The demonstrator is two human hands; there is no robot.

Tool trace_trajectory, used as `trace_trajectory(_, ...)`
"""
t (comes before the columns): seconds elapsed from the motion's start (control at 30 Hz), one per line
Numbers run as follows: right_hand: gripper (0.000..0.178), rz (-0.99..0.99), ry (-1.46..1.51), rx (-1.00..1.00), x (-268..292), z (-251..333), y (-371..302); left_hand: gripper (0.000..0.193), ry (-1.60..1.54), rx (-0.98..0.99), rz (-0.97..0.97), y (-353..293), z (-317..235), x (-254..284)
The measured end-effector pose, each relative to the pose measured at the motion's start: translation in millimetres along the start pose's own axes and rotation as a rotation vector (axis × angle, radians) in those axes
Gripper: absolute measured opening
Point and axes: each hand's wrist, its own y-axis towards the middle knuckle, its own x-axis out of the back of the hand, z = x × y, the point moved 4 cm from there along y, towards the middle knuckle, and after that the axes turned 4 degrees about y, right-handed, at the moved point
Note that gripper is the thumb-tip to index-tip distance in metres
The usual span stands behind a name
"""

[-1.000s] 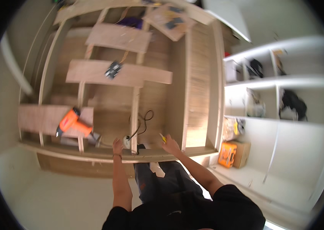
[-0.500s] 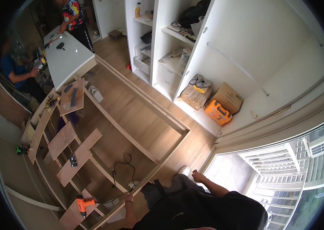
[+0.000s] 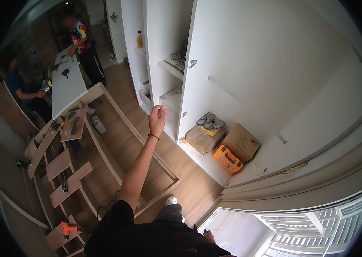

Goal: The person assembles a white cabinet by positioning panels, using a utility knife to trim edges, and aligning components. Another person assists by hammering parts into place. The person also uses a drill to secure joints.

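The step in hand is judged to be a pause or shift of position between the wooden frame [image 3: 92,93] and the white cabinet [image 3: 241,51], since no tool is seen being worked with by the wearer's hands. The left hand [image 3: 158,119] is held out in the air, its fingers loosely curled and half open, with nothing seen in it (contact with the cabinet behind cannot be made out). The right hand [image 3: 209,236] is carried low beside the black shirt [image 3: 155,235], partly hidden, so its grip cannot be told. The wooden frame is laid on the floor [image 3: 193,177] to the wearer's left, with the orange power tool [image 3: 68,230] rested on a wooden panel across it. For any hold to be taken, wider-spread fingers and a closer approach would be called for.
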Motion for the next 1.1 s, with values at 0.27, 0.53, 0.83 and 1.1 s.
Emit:
trace_trajectory(0.27,0.062,-0.047,0.105,0.077,54,78,98,0.042,0.175,-0.453,-0.222,305,-213,-105)
trace_trajectory(0.53,0.056,-0.038,0.105,0.111,137,161,221,0.063,0.206,-0.541,-0.155,411,-338,-159)
trace_trajectory(0.83,0.05,0.001,-0.051,0.205,231,290,289,0.053,0.02,-0.549,-0.104,424,-324,-155)
trace_trajectory(1.1,0.048,0.085,-0.183,0.244,287,352,320,0.043,0.089,-0.638,-0.196,417,-321,-157)
